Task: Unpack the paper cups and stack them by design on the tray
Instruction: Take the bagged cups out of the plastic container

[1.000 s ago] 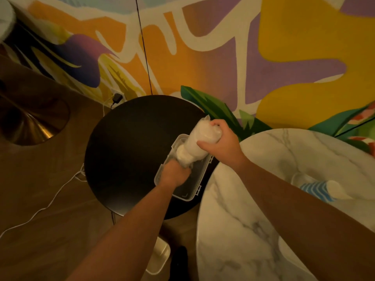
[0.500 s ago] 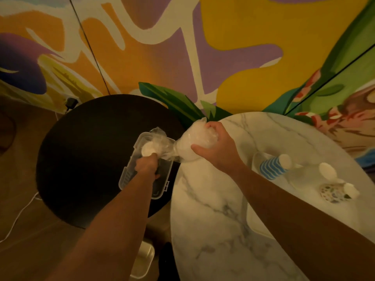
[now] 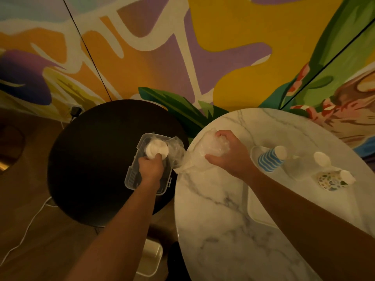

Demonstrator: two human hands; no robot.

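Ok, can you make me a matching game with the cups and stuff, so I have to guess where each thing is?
Things:
1. white cups
2. plastic wrapper
3. blue striped cups
4. clear box

Places:
A. standing on the dark round table
B. lying on its side on the tray, on the marble table
C. gripped in the right hand
D. held in the left hand, over the box

Right pairs: 1-D, 2-C, 3-B, 4-A
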